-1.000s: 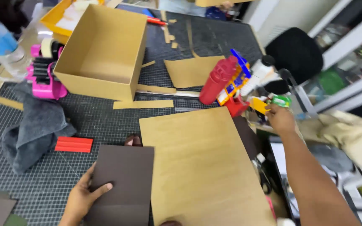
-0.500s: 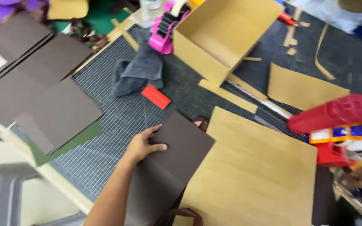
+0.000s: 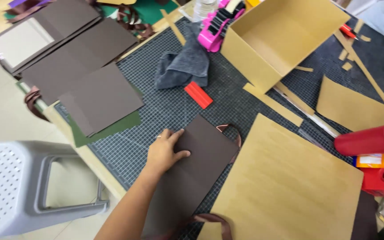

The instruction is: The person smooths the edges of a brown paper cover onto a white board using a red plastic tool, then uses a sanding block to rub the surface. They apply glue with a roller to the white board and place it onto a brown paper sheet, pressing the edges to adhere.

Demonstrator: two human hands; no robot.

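Since 0.5 s ago little is changed: left hand (image 3: pixel 165 153) is kept flat, fingers spread, on brown sheet (image 3: pixel 192 173), nothing gripped. Sheet is laid on cutting mat (image 3: pixel 156 115), w/ red block (image 3: pixel 198 94) above, tan board (image 3: pixel 290 186) touching at right; right hand not seen

Place: I read this as a craft workshop for making boxes by hand.
Landmark: a gridded cutting mat (image 3: pixel 165 111) covers my bench.
On the mat: an open cardboard box (image 3: pixel 281 35), cardboard offcut strips (image 3: pixel 274 104) and a large tan board (image 3: pixel 290 182).
At its far edge: a pink tape dispenser (image 3: pixel 216 26).
Left of it: stacked brown sheets (image 3: pixel 81 66).
Below its left edge: a grey plastic stool (image 3: pixel 18 186).
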